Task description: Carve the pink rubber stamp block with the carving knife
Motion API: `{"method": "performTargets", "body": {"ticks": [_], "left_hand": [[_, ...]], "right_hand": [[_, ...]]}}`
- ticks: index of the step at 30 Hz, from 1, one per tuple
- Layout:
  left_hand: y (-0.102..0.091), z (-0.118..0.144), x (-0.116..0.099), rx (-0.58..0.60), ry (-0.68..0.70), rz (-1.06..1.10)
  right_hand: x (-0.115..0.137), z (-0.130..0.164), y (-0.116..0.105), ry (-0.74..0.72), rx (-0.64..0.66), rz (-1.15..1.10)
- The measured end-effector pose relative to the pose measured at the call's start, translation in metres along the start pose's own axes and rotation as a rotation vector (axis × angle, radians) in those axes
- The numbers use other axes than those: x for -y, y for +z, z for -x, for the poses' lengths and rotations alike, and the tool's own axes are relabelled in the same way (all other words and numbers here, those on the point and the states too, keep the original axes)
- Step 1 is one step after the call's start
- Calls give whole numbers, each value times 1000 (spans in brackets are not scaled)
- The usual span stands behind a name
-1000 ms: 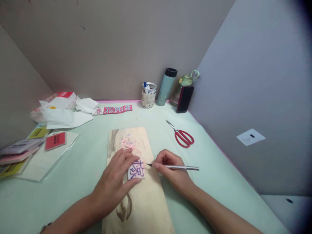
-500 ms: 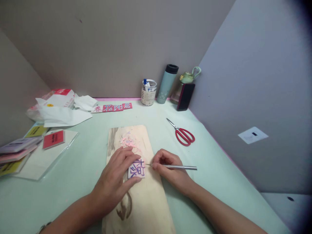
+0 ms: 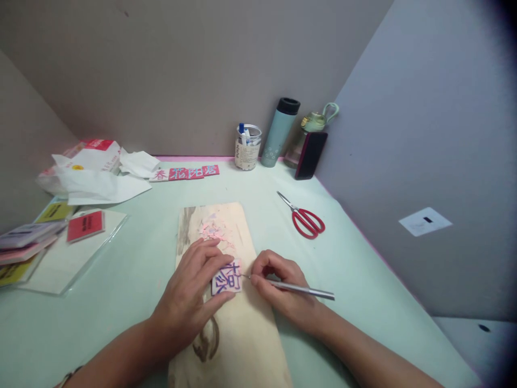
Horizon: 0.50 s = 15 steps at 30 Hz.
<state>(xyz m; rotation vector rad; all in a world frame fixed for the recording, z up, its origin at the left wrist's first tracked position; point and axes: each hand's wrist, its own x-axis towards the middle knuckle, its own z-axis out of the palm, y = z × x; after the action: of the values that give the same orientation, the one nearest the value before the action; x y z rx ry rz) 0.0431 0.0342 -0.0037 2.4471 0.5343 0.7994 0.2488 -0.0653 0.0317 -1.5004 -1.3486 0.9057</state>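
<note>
My left hand (image 3: 189, 293) presses down on a small pink block (image 3: 226, 278) with a purple character drawn on it, holding it flat on a wooden board (image 3: 238, 334). My right hand (image 3: 278, 285) grips a thin silver carving knife (image 3: 301, 290) like a pen, with its tip at the block's right edge. Pink shavings (image 3: 214, 230) lie heaped on the far end of the board.
Red-handled scissors (image 3: 305, 218) lie to the right. At the back stand a jar (image 3: 247, 147), a teal flask (image 3: 280, 132), a green cup (image 3: 319, 119) and a dark phone (image 3: 310, 155). A row of carved pink blocks (image 3: 186, 173), tissues (image 3: 100, 180) and packets (image 3: 85, 225) fill the left.
The knife tip has closed in from just right of the block to its right edge, and the handle now slants lower. The view has shifted slightly.
</note>
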Motion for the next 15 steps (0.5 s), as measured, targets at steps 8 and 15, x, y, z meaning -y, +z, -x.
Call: {"method": "performTargets", "body": {"ticks": [8,15], "left_hand": [[0,0,0,8,-3,-5],[1,0,2,31,-27,20]], "right_hand": [[-2,3,1,-76,19,96],[-6,3,-1,-338,39,268]]}}
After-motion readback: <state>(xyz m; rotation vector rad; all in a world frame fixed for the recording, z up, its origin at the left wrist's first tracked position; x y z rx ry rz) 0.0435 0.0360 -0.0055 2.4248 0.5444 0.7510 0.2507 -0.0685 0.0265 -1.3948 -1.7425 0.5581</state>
